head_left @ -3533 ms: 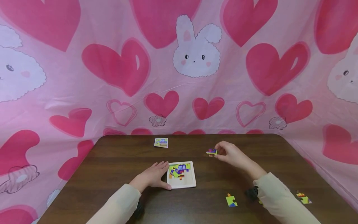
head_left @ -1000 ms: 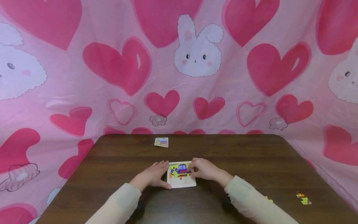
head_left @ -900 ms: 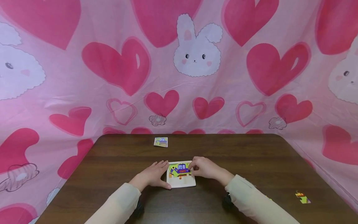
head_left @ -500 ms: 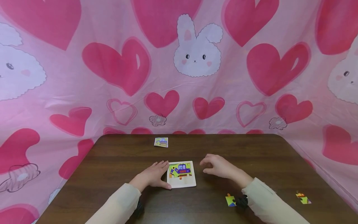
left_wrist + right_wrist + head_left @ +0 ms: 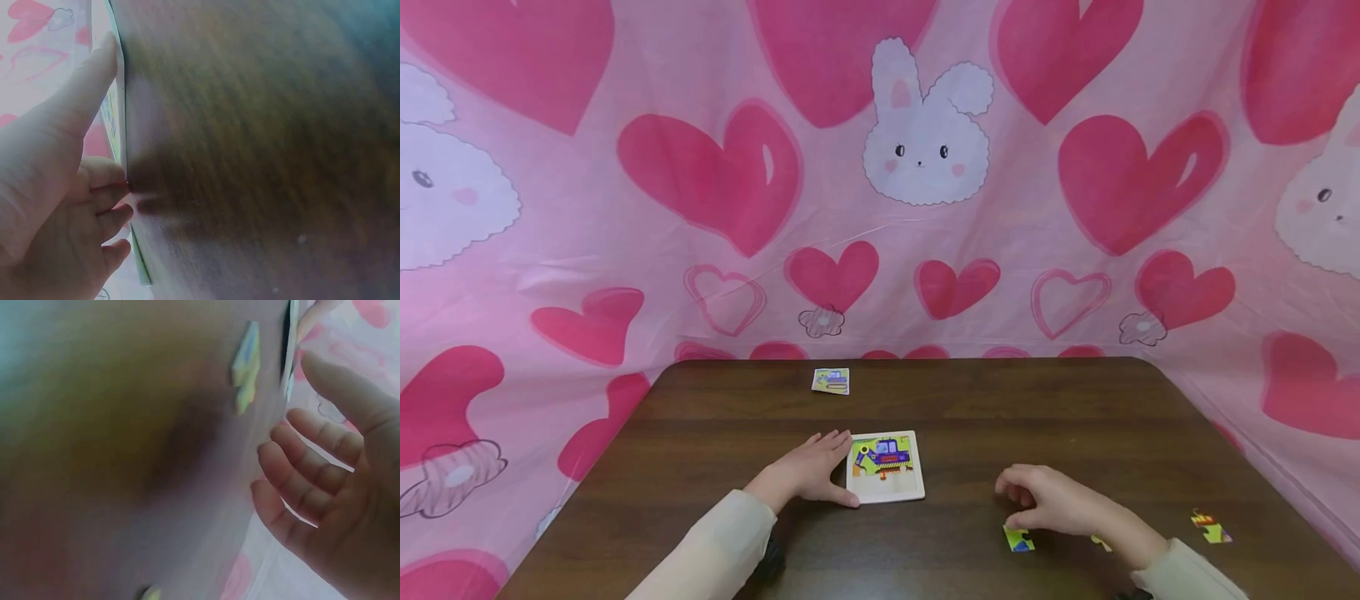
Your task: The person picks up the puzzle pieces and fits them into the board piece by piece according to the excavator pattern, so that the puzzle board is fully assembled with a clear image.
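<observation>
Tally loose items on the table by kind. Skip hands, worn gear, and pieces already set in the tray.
Puzzle tray: 1
Loose puzzle pieces: 3 (one partly hidden)
Picture card: 1
Total: 5

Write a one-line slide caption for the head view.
Left grip against a part-filled puzzle tray, right grip empty near a loose piece, picture card farther back on the table.

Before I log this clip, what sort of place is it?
Probably an indoor play or filming corner: a brown table, a pink heart and rabbit sheet hanging behind it, and a partly filled jigsaw tray.
</observation>
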Action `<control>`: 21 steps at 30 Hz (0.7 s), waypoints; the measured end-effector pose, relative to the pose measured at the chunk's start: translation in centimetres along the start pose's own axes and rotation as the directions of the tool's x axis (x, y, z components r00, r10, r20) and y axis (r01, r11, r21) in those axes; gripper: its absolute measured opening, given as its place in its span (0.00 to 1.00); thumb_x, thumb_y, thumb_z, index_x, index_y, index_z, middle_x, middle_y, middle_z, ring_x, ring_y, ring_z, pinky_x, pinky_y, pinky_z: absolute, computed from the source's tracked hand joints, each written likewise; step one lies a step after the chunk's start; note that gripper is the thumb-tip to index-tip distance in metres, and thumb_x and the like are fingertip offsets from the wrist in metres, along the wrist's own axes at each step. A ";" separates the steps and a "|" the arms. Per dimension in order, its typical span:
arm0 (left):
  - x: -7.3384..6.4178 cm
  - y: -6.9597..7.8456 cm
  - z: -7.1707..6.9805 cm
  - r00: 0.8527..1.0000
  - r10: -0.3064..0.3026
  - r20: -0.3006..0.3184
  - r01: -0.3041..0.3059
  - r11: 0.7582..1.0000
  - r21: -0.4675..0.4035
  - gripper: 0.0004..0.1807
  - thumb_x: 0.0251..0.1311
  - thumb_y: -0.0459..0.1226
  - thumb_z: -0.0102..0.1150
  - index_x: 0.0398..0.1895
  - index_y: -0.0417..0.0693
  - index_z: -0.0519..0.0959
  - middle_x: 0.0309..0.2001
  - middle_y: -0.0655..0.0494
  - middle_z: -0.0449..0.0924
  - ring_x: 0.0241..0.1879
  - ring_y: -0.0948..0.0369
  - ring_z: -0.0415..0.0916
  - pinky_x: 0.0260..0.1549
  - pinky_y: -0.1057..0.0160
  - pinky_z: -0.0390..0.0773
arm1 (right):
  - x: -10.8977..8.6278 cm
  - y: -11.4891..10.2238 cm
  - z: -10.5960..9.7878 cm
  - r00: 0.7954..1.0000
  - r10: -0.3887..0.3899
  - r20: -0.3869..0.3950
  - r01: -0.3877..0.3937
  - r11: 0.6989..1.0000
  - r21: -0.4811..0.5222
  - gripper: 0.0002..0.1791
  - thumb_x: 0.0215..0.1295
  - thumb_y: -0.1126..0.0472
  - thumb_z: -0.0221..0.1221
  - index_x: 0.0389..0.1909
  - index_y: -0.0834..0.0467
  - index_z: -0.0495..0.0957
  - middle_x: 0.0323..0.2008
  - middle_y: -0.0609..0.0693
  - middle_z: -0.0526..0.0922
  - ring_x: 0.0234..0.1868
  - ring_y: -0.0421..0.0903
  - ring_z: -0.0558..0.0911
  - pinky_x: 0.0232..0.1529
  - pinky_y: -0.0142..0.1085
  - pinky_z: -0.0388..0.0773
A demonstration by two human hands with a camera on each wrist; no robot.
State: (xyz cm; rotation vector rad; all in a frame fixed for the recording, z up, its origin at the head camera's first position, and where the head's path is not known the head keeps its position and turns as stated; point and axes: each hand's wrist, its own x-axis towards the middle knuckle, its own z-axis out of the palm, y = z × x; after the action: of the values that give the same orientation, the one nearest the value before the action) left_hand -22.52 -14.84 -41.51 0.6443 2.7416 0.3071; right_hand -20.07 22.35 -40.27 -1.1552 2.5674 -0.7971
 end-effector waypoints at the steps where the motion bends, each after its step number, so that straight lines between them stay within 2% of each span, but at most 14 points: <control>1: 0.0 0.0 0.0 1.000 0.002 0.000 -0.002 1.000 0.002 0.53 0.43 0.62 0.63 0.68 0.40 0.58 0.68 0.47 0.55 0.67 0.51 0.49 0.64 0.50 0.48 | -0.4 0.1 0.1 1.000 -0.004 0.011 0.004 1.000 0.007 0.15 0.54 0.53 0.66 0.37 0.55 0.74 0.30 0.38 0.72 0.30 0.35 0.71 0.29 0.31 0.72; 8: -0.1 0.2 -0.1 1.000 -0.002 0.002 0.002 1.000 0.006 0.53 0.43 0.62 0.63 0.68 0.40 0.58 0.68 0.47 0.55 0.67 0.51 0.49 0.64 0.50 0.48 | -2.2 0.7 0.4 0.998 -0.009 0.062 0.008 1.000 0.016 0.17 0.50 0.53 0.68 0.34 0.51 0.71 0.27 0.36 0.68 0.28 0.33 0.69 0.27 0.27 0.69; 15: 0.0 0.1 -0.1 1.000 -0.008 0.007 0.008 1.000 0.011 0.54 0.43 0.63 0.62 0.68 0.40 0.58 0.68 0.47 0.54 0.68 0.51 0.48 0.64 0.50 0.47 | -2.5 1.1 0.7 0.998 -0.025 0.052 0.027 0.999 -0.036 0.14 0.50 0.59 0.68 0.32 0.50 0.71 0.27 0.34 0.66 0.27 0.32 0.68 0.26 0.27 0.68; 21: -0.1 0.1 -0.1 1.000 -0.003 0.004 0.003 1.000 0.007 0.54 0.43 0.62 0.62 0.68 0.40 0.58 0.68 0.47 0.55 0.67 0.51 0.49 0.64 0.50 0.48 | -2.5 1.1 0.7 0.998 -0.028 0.050 0.031 0.998 -0.050 0.13 0.51 0.59 0.68 0.31 0.49 0.71 0.28 0.34 0.66 0.26 0.32 0.68 0.25 0.26 0.68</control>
State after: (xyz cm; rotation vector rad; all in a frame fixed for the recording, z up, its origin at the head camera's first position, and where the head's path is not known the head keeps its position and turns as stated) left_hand -22.44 -14.79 -41.32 0.6421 2.7406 0.2948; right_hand -18.85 24.51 -41.57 -1.2151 2.5499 -0.7042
